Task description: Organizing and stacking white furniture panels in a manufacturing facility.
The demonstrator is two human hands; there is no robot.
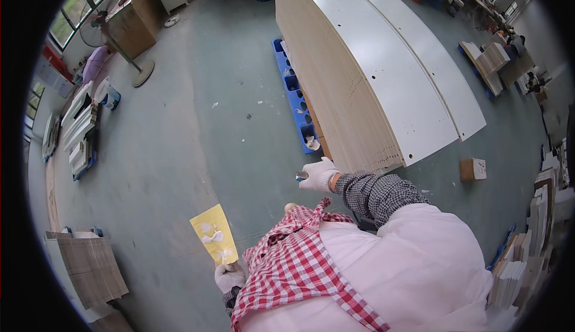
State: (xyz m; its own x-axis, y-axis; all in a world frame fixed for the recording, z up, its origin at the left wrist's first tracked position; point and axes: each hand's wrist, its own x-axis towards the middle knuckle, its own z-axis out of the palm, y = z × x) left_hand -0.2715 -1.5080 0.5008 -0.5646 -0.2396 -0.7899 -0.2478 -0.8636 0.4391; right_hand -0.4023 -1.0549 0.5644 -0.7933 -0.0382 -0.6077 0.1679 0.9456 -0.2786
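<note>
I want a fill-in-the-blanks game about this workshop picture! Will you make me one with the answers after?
1. The left hand, in a white glove, holds a flat card coloured ____.
2. The tall stack of white boards rests on a plastic pallet coloured ____.
3. The right hand, also gloved, is raised beside the near end of the ____ of boards.
4. The checked cloth over the white garment is white and ____.

Missing words: yellow; blue; stack; red

small grey thing (301,177) in right hand (317,174) too small to tell.
</note>
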